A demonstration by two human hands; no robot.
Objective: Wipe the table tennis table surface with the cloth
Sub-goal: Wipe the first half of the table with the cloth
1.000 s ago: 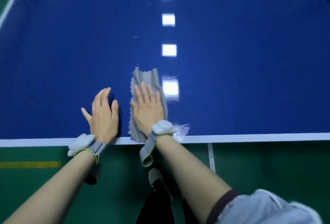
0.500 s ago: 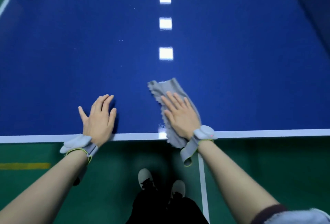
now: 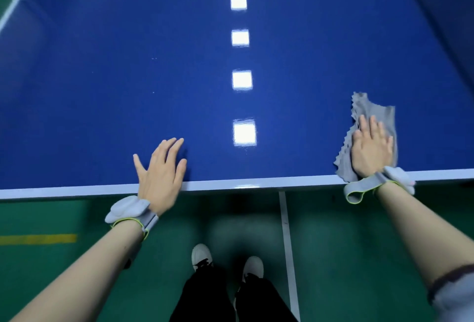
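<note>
Right hand (image 3: 372, 149) flat-fingered, pressing grey cloth (image 3: 369, 116) at near edge; left hand (image 3: 160, 167) open, bracing on table tennis table (image 3: 128, 78). Far half looks unwiped.

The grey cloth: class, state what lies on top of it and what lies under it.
On top, the right hand presses flat on the cloth. Under it lies the blue table, near its white edge. The table part beneath the cloth is covered, so its condition cannot be seen.

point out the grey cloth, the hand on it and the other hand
grey zigzag-edged cloth (image 3: 377, 112): head view, bare upper part beyond the fingertips
right hand (image 3: 370, 151): head view, back of the hand
left hand (image 3: 161, 170): head view, back of the hand
</note>
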